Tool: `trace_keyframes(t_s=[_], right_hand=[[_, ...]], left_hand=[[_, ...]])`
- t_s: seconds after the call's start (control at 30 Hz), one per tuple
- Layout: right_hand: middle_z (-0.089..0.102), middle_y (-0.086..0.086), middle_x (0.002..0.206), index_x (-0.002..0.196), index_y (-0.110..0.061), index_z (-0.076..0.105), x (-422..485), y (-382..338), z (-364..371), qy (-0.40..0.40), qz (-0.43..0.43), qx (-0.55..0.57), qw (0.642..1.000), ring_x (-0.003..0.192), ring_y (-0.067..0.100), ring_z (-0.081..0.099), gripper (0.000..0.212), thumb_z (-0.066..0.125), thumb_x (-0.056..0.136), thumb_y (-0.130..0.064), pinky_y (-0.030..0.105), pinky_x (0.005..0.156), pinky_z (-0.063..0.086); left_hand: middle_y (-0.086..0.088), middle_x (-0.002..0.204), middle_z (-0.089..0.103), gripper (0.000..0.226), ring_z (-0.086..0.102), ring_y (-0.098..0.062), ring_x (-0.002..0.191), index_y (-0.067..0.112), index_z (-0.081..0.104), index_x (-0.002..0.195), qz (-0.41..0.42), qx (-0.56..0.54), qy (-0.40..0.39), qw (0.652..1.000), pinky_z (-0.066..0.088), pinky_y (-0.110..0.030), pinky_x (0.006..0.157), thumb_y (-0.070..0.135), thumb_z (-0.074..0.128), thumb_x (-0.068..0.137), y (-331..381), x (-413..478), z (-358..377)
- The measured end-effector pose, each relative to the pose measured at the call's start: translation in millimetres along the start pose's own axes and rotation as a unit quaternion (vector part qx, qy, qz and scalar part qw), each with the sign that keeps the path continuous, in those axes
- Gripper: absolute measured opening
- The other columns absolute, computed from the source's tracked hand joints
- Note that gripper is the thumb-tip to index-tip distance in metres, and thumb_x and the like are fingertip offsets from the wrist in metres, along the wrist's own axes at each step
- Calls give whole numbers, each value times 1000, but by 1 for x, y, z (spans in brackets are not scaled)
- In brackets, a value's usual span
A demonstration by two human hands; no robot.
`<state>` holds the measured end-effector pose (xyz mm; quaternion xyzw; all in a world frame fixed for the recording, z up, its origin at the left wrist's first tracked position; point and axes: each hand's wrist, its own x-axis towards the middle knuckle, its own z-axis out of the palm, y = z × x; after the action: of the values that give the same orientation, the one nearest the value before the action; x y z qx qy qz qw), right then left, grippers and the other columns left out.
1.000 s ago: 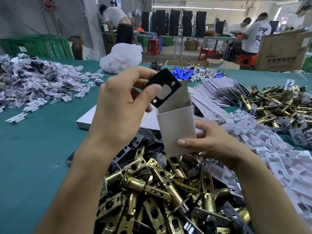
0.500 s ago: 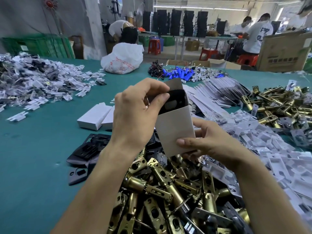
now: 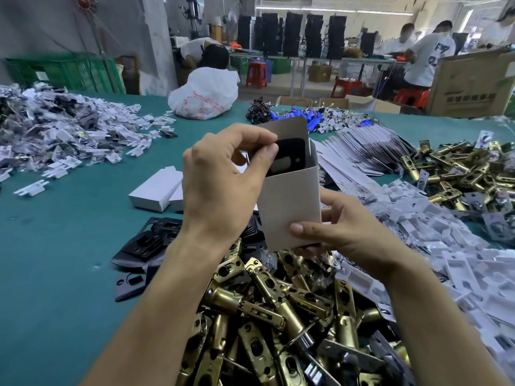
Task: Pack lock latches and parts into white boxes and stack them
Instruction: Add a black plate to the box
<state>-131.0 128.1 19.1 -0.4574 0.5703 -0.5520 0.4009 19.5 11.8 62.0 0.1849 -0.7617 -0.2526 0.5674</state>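
Note:
My right hand (image 3: 340, 232) grips the lower part of an upright white box (image 3: 289, 201) whose top flap stands open. My left hand (image 3: 223, 185) pinches a black strike plate (image 3: 289, 157) at the box mouth; the plate is mostly inside the box, with its upper part still showing. Below my hands lies a heap of brass lock latches (image 3: 278, 316). More black plates (image 3: 150, 243) lie on the green table (image 3: 55, 274) to the left of the heap.
Closed white boxes (image 3: 156, 190) lie left of my hands. Flat box blanks (image 3: 362, 151) fan out behind, with white plastic inserts (image 3: 446, 246) and more brass latches (image 3: 459, 168) at right. Bagged parts (image 3: 55, 135) pile at far left. People work at benches behind.
My left hand has lowered the black plate from above the box opening down into the box. My right hand has kept the box upright in about the same place.

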Motion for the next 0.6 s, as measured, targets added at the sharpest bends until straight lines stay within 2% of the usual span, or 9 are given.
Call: trace_keyframes(t_s=[0.07, 0.13, 0.2, 0.3, 0.43, 0.53, 0.6], right_hand=[[74, 18, 103, 117, -19, 68, 1, 3, 0, 18, -4, -6, 1000, 89, 33, 73, 45, 82, 74, -16, 32, 63, 60], [74, 15, 104, 117, -19, 68, 1, 6, 0, 24, -4, -15, 1000, 92, 33, 73, 46, 83, 73, -18, 38, 68, 62], [74, 13, 104, 117, -20, 67, 2, 10, 1, 26, -1, -21, 999, 94, 31, 73, 46, 80, 72, -22, 40, 72, 61], [74, 14, 105, 119, -16, 65, 2, 13, 1, 32, 6, 5, 999, 97, 35, 72, 48, 77, 73, -22, 43, 76, 57], [74, 15, 106, 120, -13, 63, 1, 13, 1, 22, 6, 29, 999, 93, 31, 72, 48, 76, 75, -19, 30, 66, 59], [74, 13, 105, 124, -11, 58, 2, 14, 1, 22, 4, 22, 1000, 90, 28, 73, 55, 80, 74, -16, 28, 64, 58], [73, 11, 106, 126, -14, 56, 2, 14, 1, 13, -4, 19, 1000, 88, 24, 73, 56, 80, 75, -13, 26, 62, 57]], left_hand=[[21, 81, 70, 16, 65, -9, 77, 35, 71, 88, -11, -1, -29, 1000, 55, -36, 72, 20, 76, 87, -1, 1, -2], [22, 73, 69, 20, 60, -3, 68, 38, 70, 82, -35, -5, -50, 998, 50, -23, 64, 20, 77, 86, -2, 3, -4], [23, 71, 70, 23, 57, -6, 62, 39, 69, 78, -64, -20, -57, 996, 45, -16, 59, 19, 78, 85, -3, 5, -3], [22, 71, 70, 22, 62, -18, 67, 37, 70, 80, -89, -49, -38, 994, 50, -22, 61, 17, 78, 86, -4, 5, 0], [23, 73, 69, 22, 61, -13, 66, 39, 67, 79, -69, -13, -55, 996, 48, -22, 59, 21, 77, 87, -3, 3, -1], [21, 71, 68, 24, 56, -1, 61, 38, 67, 78, -44, -21, -96, 994, 40, -12, 56, 18, 78, 86, 1, 5, -6], [21, 68, 67, 24, 57, 2, 60, 37, 67, 79, -41, -48, -114, 991, 40, -11, 56, 17, 78, 86, 4, 6, -8]])
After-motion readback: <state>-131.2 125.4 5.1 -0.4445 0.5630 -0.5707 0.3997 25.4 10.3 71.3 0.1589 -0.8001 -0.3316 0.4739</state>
